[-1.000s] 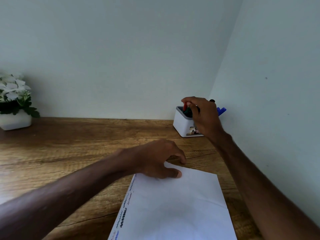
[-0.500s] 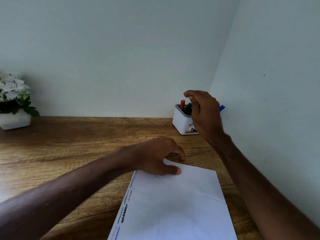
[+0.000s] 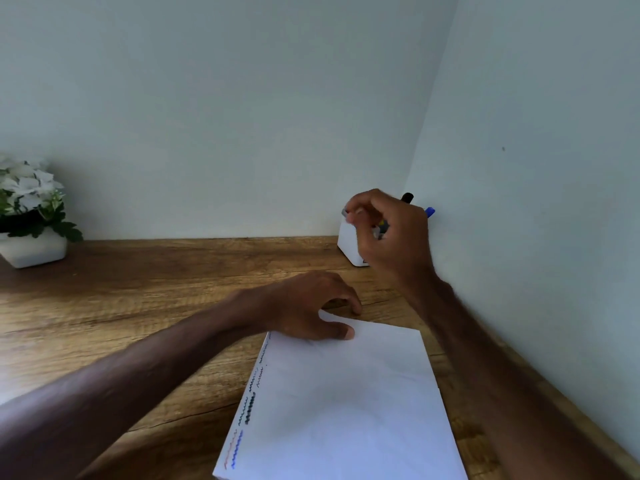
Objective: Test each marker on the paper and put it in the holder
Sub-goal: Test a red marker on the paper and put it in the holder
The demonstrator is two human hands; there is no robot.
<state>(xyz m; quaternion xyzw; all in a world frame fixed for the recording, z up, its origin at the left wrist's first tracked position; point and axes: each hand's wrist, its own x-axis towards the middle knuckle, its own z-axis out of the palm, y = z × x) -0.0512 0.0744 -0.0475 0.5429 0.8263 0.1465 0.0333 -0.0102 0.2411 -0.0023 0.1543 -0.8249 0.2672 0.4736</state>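
A white holder (image 3: pixel 347 244) stands in the desk's back right corner, mostly hidden behind my right hand (image 3: pixel 394 237). A black marker (image 3: pixel 407 197) and a blue marker (image 3: pixel 429 212) stick out of it behind the hand. My right hand hovers over the holder, and its curled fingers pinch a thin grey marker (image 3: pixel 345 212) that lies across them. The white paper (image 3: pixel 346 393) lies in front of me, with coloured squiggles along its left edge. My left hand (image 3: pixel 311 306) rests on the paper's top left corner, thumb and fingertips pressing down.
A white pot of white flowers (image 3: pixel 33 216) sits at the back left of the wooden desk (image 3: pixel 138 299). A wall runs close along the right side, right beside the holder and my right forearm.
My right hand has shifted left and up over the holder and now shows a grey marker in its fingers. The red and green markers are now hidden behind it. The left hand stays on the paper.
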